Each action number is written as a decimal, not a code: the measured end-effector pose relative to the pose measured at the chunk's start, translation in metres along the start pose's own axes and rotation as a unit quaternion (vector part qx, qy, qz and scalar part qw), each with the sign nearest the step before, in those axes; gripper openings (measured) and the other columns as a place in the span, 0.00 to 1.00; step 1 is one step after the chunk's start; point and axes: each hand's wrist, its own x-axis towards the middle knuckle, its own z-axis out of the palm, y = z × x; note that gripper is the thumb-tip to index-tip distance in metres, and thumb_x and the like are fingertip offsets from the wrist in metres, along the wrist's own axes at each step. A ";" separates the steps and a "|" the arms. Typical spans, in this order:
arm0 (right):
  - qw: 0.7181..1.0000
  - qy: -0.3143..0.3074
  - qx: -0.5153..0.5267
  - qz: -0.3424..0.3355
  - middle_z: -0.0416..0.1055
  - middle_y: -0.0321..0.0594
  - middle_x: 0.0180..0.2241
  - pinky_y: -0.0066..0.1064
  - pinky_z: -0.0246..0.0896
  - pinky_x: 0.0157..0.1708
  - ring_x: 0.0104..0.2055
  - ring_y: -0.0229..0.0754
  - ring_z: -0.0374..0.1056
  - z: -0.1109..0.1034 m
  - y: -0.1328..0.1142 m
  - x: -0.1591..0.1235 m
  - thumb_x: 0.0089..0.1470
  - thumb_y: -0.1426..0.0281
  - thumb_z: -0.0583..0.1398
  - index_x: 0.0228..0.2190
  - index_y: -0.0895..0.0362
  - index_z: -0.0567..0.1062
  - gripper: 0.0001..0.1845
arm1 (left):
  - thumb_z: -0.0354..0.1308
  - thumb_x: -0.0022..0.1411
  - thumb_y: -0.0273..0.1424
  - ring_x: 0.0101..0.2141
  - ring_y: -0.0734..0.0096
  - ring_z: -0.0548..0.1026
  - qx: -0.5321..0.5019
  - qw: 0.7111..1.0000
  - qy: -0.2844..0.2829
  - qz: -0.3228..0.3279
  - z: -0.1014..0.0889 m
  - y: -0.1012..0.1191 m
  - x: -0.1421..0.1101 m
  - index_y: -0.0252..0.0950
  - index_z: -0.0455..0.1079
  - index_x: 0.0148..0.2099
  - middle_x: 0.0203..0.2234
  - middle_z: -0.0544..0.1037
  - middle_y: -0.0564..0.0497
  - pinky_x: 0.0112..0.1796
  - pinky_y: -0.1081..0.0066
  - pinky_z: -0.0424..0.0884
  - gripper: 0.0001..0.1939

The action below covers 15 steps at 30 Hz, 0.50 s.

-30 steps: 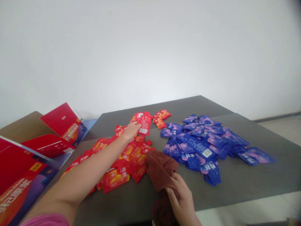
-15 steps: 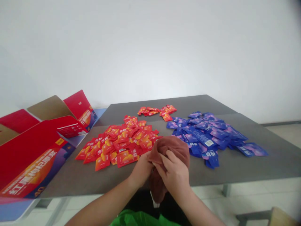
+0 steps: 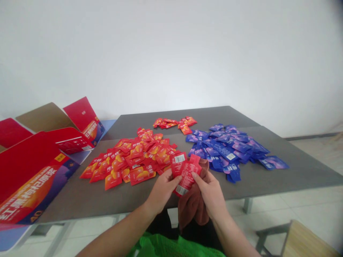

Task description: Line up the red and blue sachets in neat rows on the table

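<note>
Fingers (image 3: 173, 182) pinching red sachets (image 3: 186, 175), brown cloth (image 3: 191, 207) hanging below

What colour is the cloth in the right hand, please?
The cloth is reddish brown, showing best in the current head view.

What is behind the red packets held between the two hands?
Behind the red packets, a brown cloth shows to their right and below, partly hidden by the right hand. Whatever lies directly behind them is covered.
</note>
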 end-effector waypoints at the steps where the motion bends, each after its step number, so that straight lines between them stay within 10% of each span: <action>1: 0.999 0.001 0.036 0.017 0.79 0.43 0.36 0.40 0.68 0.41 0.37 0.48 0.74 0.000 0.001 -0.001 0.46 0.57 0.67 0.38 0.58 0.77 0.21 | 0.65 0.56 0.37 0.37 0.61 0.79 -0.024 1.000 -0.001 -0.005 0.002 -0.002 0.000 0.34 0.75 0.46 0.39 0.81 0.47 0.39 0.66 0.72 0.17; 9: 0.998 0.054 0.008 0.037 0.79 0.40 0.32 0.35 0.66 0.37 0.35 0.46 0.73 -0.019 0.008 0.014 0.44 0.57 0.68 0.35 0.58 0.76 0.20 | 0.68 0.53 0.37 0.37 0.65 0.79 -0.178 0.970 0.166 -0.007 -0.026 -0.007 0.011 0.36 0.74 0.42 0.37 0.82 0.50 0.42 0.68 0.73 0.16; 15: 1.000 -0.014 0.006 0.016 0.79 0.39 0.35 0.35 0.66 0.41 0.37 0.44 0.74 0.002 0.018 0.020 0.48 0.58 0.65 0.37 0.56 0.76 0.17 | 0.67 0.55 0.38 0.38 0.64 0.78 -0.077 0.994 -0.003 -0.082 -0.021 -0.013 0.007 0.34 0.76 0.45 0.38 0.81 0.46 0.42 0.68 0.71 0.17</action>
